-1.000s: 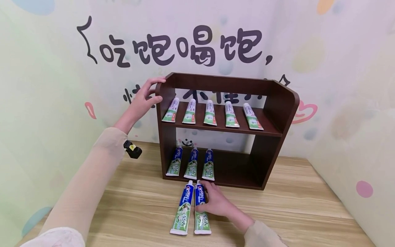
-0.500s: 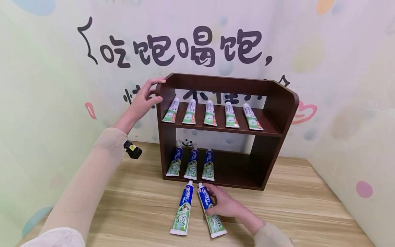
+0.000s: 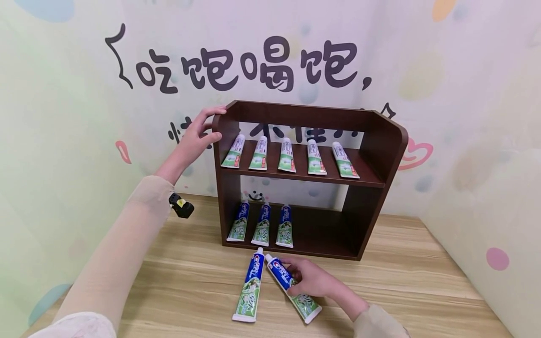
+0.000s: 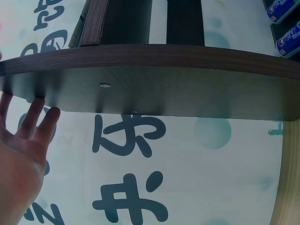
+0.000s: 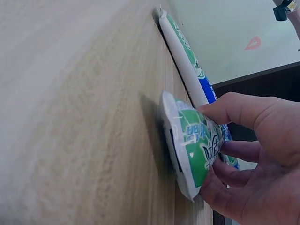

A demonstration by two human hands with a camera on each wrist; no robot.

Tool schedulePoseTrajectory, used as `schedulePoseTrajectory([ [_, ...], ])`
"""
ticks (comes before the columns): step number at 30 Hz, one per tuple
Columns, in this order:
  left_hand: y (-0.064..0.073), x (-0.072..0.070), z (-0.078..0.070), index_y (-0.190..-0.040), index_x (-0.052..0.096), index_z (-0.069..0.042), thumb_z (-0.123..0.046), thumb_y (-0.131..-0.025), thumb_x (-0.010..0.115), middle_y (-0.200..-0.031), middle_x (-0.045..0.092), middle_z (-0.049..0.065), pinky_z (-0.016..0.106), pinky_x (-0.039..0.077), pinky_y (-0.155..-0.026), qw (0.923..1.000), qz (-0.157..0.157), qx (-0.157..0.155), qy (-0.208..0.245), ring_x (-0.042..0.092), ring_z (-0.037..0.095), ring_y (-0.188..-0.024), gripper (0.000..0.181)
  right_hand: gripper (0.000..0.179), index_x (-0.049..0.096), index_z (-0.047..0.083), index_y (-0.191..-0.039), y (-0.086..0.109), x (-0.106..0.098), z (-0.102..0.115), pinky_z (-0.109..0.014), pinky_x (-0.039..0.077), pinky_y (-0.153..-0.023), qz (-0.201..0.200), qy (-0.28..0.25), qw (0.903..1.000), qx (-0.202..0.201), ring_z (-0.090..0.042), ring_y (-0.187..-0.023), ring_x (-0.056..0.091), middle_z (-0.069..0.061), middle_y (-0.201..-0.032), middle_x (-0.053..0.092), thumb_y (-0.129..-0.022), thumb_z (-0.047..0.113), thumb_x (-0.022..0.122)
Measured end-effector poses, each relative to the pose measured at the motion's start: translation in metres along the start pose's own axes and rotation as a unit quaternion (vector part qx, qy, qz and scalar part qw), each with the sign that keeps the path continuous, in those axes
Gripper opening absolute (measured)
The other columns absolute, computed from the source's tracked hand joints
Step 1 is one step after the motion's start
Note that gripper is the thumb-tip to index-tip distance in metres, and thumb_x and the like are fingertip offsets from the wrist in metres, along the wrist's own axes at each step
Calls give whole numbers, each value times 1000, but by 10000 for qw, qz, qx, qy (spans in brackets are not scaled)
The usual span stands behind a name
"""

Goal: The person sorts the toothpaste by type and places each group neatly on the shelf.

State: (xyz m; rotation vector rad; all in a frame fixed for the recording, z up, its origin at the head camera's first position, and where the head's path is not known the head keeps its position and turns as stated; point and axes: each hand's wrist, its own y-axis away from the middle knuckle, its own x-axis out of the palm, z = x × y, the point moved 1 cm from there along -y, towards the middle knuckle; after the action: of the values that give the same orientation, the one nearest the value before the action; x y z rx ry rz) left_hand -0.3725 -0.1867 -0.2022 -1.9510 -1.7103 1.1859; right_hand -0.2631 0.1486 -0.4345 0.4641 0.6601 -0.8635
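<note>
My right hand grips a blue and green toothpaste tube between thumb and fingers, close over the table. The tube slants, its white cap toward the shelf; in the right wrist view its wide crimped end faces the camera. A matching toothpaste tube lies just to its left. My left hand rests at the upper left of the dark brown shelf. Seen from the left wrist, its fingers extend straight against the outer side panel.
On the upper shelf several white and green toothpaste tubes lie in a row. Three blue and green tubes fill the lower shelf's left half. The wood-grain table meets a patterned wall behind.
My right hand has moved slightly right with its tube, which has turned from nearly parallel with the other tube to a slant, crimped end swinging right. The left hand has stayed put.
</note>
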Motion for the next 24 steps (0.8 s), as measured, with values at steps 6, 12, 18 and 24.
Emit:
schedulePoseTrajectory([
  [6, -1, 0, 2, -141, 45, -8, -1, -92, 56, -159, 37, 4, 29, 35, -106, 9999, -10, 128, 20, 38, 26, -143, 50, 74, 53, 5, -139, -2, 1, 2, -38, 55, -80, 5, 93, 9998, 178, -18, -91, 61, -10, -106, 67, -72, 13, 81],
  [12, -1, 0, 1, -141, 45, -7, -1, -93, 56, -159, 36, 5, 32, 34, -110, 9999, -11, 116, 19, 37, 25, -144, 49, 67, 59, -1, -129, -3, 1, 5, -30, 54, -72, -88, 434, 9988, 221, -15, -82, 61, -7, -96, 67, -68, 19, 78],
  [18, -2, 1, 3, -141, 45, -7, 0, -92, 55, -160, 35, 6, 49, 32, -115, 10000, -13, 93, -6, 35, 26, -145, 50, 63, 62, -1, -124, -4, 0, 8, -28, 52, -68, -92, 597, 9975, 376, -14, -78, 59, -4, -90, 66, -69, 23, 80],
  [24, 0, 2, -4, -140, 44, -5, 1, -93, 53, -159, 36, 8, 38, 33, -113, 9999, -23, 93, -43, 35, 25, -144, 48, 65, 61, 1, -128, -3, -7, 14, -31, 52, -72, 130, 620, 9966, 529, -14, -81, 59, -3, -92, 67, -73, 27, 85],
])
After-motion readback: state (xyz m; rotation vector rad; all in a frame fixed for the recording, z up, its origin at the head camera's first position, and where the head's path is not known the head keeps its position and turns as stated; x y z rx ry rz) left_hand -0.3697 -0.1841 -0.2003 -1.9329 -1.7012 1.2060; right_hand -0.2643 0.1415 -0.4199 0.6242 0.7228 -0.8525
